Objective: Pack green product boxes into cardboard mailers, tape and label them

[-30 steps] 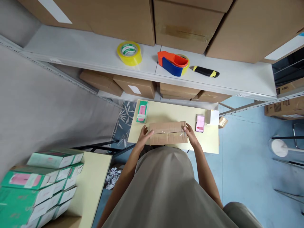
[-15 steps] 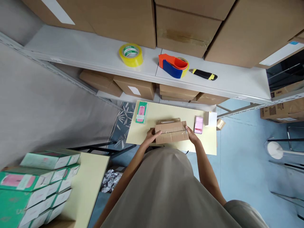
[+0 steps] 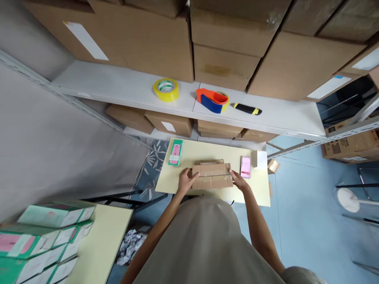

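A small brown cardboard box (image 3: 212, 176) is held at its two ends, low over the near side of the pale yellow table (image 3: 166, 177). My left hand (image 3: 187, 179) grips its left end, thumb on top. At the right end my right hand (image 3: 237, 179) holds the edge, with the fingers partly hidden beneath. Just behind it lies another piece of cardboard packaging (image 3: 210, 161). A green box with a pink picture (image 3: 176, 152) lies at the table's back left. On the right are a phone with a pink screen (image 3: 245, 167) and a white box (image 3: 259, 159).
Above the table runs a grey shelf (image 3: 124, 83) with a yellow tape roll (image 3: 166, 90), an orange and blue tape dispenser (image 3: 211, 100) and a utility knife (image 3: 246, 109). Large cartons (image 3: 225, 65) stand behind them. Several green boxes (image 3: 56, 215) are stacked on a side table at left.
The view has tilted up, so the shelf and table appear lower. My left hand has shifted slightly on the cardboard box's left end; both hands still hold it.
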`<state>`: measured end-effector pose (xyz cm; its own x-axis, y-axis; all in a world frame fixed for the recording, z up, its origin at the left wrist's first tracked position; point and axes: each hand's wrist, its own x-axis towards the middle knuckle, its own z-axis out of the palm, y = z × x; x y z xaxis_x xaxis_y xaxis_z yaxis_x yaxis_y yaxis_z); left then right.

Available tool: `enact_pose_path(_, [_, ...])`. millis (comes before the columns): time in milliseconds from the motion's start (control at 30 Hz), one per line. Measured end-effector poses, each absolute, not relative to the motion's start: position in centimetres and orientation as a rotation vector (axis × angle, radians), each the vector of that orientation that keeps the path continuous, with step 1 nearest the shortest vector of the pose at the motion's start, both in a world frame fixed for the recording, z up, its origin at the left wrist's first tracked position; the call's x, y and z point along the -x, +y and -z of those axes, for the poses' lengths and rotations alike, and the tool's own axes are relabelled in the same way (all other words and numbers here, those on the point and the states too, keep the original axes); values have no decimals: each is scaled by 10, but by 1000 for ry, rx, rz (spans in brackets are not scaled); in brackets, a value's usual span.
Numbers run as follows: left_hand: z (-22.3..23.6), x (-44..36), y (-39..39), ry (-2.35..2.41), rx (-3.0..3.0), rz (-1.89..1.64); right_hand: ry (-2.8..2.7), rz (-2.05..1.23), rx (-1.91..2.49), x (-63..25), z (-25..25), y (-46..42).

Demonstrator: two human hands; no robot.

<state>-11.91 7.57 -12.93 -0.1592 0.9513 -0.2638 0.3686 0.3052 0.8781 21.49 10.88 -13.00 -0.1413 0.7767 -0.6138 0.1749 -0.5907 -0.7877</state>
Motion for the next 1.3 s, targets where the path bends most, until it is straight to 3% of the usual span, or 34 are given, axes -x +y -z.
enact_pose_path(267, [144, 133, 93, 1831, -1421, -1006, -1142, -1711, 1743, -201, 137, 104])
enact_pose_path(400, [129, 138, 123, 1877, -1484, -1181, -1541, -1293, 1989, -201, 87, 147])
enact_pose_path(633, [-20, 116, 225, 1606, -1724, -1553, -2084, -350, 1383, -104, -98, 277])
enact_pose_path(733, [-73, 105, 245, 1511, -1788, -1653, -2320, -159, 1581, -53, -142, 320])
enact_pose_path(867, [-93, 102, 236, 1456, -1778, -1710, -2408, -170, 1890, -21, -147, 347])
enact_pose_path(1100, [-73, 112, 197, 1478, -1614, -1686, -2397, -239, 1892, -34, -134, 346])
enact_pose_path(1167, [-64, 114, 181, 1489, -1567, -1671, -2254, -393, 1797, -45, -121, 326])
enact_pose_path(1300, [-38, 108, 128, 1481, -1391, -1590, -1797, -1072, 1299, -68, -78, 237])
